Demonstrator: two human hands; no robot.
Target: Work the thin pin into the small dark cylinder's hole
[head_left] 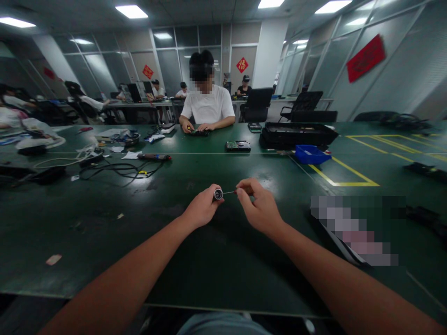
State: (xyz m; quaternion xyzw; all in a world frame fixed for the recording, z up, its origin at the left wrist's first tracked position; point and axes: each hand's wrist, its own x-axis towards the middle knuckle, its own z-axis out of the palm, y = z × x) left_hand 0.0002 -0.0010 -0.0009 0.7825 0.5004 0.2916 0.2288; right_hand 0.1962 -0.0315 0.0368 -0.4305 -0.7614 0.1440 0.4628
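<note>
My left hand (205, 207) is closed around a small dark cylinder (218, 194). Its round, silver-rimmed end faces me. In the fingertips of my right hand (259, 204) is a small screwdriver (230, 192) with a thin metal shaft and a red handle end, mostly hidden by the fingers. The shaft points left and its tip reaches the right side of the cylinder; whether it goes in or only touches, I cannot tell. Both hands are close together over the green table (195, 270), in front of my body.
Across the table a person in a white shirt (207, 104) handles a dark part. A hard drive (238, 146), a blue bin (312, 154) and a long black case (298, 135) lie ahead. Cables (122, 172) spread at left. A pixelated flat object (352, 232) lies right.
</note>
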